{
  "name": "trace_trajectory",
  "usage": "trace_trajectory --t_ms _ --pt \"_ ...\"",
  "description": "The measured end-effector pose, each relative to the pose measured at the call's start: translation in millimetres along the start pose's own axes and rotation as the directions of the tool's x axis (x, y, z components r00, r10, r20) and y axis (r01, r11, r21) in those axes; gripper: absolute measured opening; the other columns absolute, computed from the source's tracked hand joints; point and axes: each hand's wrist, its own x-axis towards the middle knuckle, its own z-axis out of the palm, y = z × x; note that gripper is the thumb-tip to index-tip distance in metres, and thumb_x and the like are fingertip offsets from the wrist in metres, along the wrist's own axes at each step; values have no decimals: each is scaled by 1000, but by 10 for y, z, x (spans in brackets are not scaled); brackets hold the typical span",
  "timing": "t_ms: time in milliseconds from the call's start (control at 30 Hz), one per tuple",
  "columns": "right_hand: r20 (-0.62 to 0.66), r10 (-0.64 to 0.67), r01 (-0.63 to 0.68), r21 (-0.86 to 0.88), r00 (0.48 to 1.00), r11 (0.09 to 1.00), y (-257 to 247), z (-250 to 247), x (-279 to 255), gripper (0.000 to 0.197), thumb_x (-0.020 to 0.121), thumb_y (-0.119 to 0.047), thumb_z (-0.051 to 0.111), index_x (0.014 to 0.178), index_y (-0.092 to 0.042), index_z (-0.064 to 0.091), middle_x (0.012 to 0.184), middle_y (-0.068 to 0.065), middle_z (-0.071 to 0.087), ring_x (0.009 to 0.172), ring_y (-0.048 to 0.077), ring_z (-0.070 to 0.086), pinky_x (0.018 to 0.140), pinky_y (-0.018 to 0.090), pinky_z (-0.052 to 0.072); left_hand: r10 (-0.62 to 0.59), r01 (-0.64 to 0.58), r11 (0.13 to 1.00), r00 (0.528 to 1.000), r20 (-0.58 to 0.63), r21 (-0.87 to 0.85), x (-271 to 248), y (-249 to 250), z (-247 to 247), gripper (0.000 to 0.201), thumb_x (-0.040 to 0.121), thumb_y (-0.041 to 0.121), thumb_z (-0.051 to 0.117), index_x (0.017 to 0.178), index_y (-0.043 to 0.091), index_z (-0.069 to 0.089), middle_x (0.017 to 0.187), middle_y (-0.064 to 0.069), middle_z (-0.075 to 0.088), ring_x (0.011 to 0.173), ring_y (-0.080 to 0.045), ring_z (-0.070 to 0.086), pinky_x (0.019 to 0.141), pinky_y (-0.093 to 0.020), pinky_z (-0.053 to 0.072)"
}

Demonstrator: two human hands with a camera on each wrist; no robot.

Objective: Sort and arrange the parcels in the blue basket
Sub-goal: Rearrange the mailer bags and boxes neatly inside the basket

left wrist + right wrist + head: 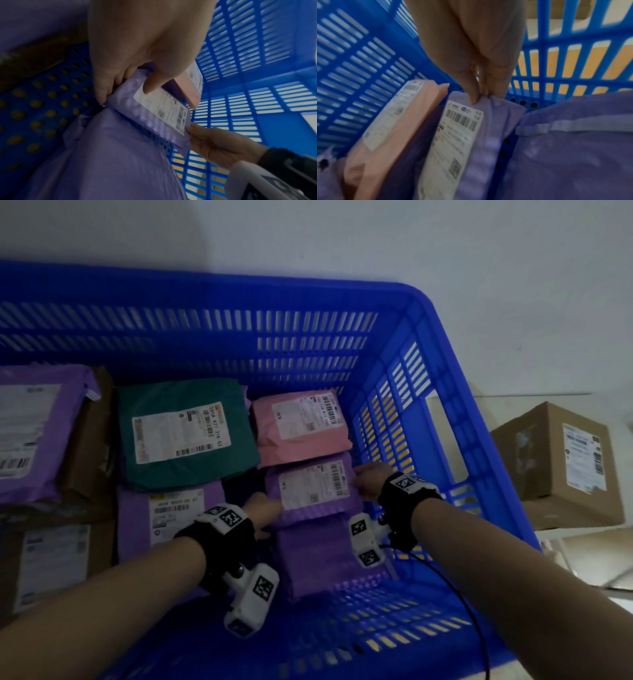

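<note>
Both hands hold one small purple parcel (pixel 313 491) with a white label, near the right wall of the blue basket (pixel 442 313). My left hand (pixel 265 508) grips its left edge, thumb on the label (pixel 150 86). My right hand (pixel 368 479) pinches its right edge (pixel 481 97). The parcel lies between a pink parcel (pixel 301 426) behind it and a larger purple parcel (pixel 322 553) in front, and looks slightly raised at one side. A green parcel (pixel 185 433) sits left of the pink one.
More parcels fill the basket's left: a big purple one (pixel 37 433), another purple one (pixel 171 518) and brown boxes (pixel 54 563). The perforated basket floor (pixel 359 621) shows at the front right. A cardboard box (pixel 561 460) stands outside, right of the basket.
</note>
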Motion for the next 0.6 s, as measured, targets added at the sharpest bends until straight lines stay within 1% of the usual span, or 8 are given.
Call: trace_trajectory --t_ms 67,133,200,267,367,433,533,600 --pt "-155 -25 23 -17 988 1000 6 79 6 13 78 -2 66 85 -13 68 96 14 67 84 26 66 82 44 58 10 -11 999 1000 -28 -40 87 20 -3 46 82 6 56 126 -1 50 120 -20 57 105 -33 57 82 -42 47" --pt "-239 -42 25 -76 970 997 -15 143 -20 12 80 -8 66 91 -8 71 90 11 65 85 24 63 88 41 55 24 -28 995 999 -45 -93 115 64 -1 42 85 4 53 127 1 49 127 -22 54 107 -33 57 81 -42 47" --pt "-271 -68 21 -173 960 985 -29 153 -5 20 82 -14 65 101 -7 70 99 12 67 95 26 63 87 34 52 34 -43 988 997 -63 -150 126 98 -6 39 88 2 49 127 5 49 126 -19 55 98 -28 54 80 -37 46" --pt "-248 -92 30 -244 964 969 -76 147 14 22 83 -17 66 102 -8 70 107 12 68 103 27 64 89 34 52 51 -64 983 996 -79 -171 171 94 -25 41 91 5 48 131 11 47 119 -11 54 97 -25 51 82 -37 46" --pt "-135 -113 55 -375 984 925 -162 147 -14 22 83 -18 65 100 -5 70 99 11 67 93 24 63 85 34 53 76 -89 988 992 -103 -124 174 84 -44 42 93 8 47 135 14 45 124 -10 55 98 -24 51 85 -38 46" --pt "-35 -87 58 -504 996 862 -228 130 -63 25 87 -21 62 98 1 68 93 13 63 83 23 61 73 32 51 84 -94 992 990 -109 -82 151 97 -44 43 93 7 48 136 10 43 131 -13 54 100 -25 53 81 -34 44" --pt "8 -18 19 -574 1000 819 -348 107 -191 29 91 -25 59 76 0 55 82 15 56 59 18 50 52 26 41 21 -19 999 997 -71 26 91 116 -77 43 91 8 53 133 3 44 133 -16 51 111 -31 53 79 -35 44" --pt "58 15 22 -591 998 806 -412 78 -287 27 93 -26 56 93 0 58 87 19 60 72 26 59 63 26 48 -9 17 984 999 -44 177 42 127 -108 38 89 11 57 125 -1 50 123 -15 54 106 -29 52 80 -36 45"
